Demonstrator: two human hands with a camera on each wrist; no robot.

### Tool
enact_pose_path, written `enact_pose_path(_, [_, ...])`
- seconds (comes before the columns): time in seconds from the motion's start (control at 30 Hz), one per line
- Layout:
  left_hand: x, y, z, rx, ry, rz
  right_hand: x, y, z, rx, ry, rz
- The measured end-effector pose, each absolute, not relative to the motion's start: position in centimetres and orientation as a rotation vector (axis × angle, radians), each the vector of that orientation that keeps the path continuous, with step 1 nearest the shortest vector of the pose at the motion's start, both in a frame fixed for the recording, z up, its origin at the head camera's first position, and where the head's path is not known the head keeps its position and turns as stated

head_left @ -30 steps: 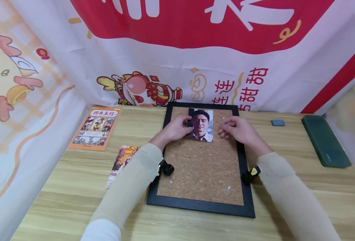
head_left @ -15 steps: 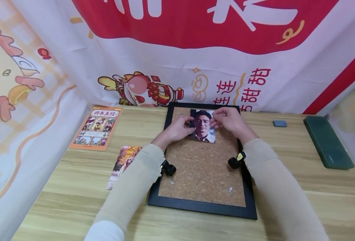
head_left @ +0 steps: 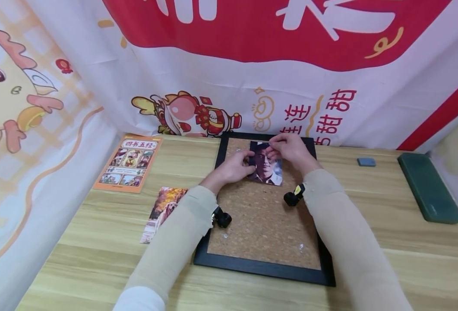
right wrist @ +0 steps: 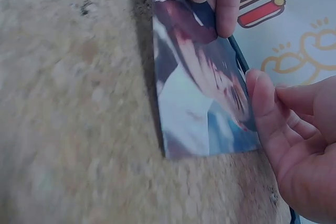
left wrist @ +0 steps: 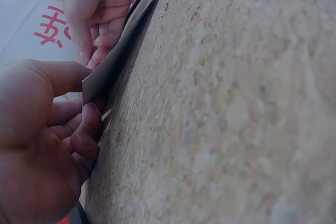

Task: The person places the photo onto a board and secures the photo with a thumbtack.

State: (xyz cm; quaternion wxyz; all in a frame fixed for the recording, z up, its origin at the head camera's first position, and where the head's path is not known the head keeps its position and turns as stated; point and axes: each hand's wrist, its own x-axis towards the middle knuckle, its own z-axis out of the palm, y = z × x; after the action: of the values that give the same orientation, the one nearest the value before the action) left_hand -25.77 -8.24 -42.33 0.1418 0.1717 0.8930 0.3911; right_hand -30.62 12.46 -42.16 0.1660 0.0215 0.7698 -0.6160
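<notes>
A portrait photo (head_left: 268,176) lies near the top of a black-framed corkboard (head_left: 260,229). My left hand (head_left: 233,167) pinches its left edge; in the left wrist view that edge of the photo (left wrist: 102,80) tilts up off the cork. Over the photo's upper right part is my right hand (head_left: 292,149), thumb and fingertips drawn close together. The right wrist view shows the curled fingers of the right hand (right wrist: 307,148) right at the photo's top edge. Whether something small sits between those fingertips cannot be made out.
Small shiny clear bits (head_left: 301,247) dot the board's corners. Left of it lie a dog photo (head_left: 162,211) and an orange comic booklet (head_left: 129,164). A blue eraser-like block (head_left: 366,162) and a dark green case (head_left: 431,188) lie to the right. A printed cloth (head_left: 197,69) hangs behind.
My right hand has moved left from beside the corkboard's right edge to the photo's upper right part. The left hand stays at the photo's left edge. The view has shifted slightly.
</notes>
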Motion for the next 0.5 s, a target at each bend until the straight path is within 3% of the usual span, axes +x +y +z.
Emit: enact_pose_path(0.5, [-25.8, -8.4, -42.3, 0.456, 2.56, 1.101, -32.6, 10.8, -42.1, 0.24, 2.189, -1.684])
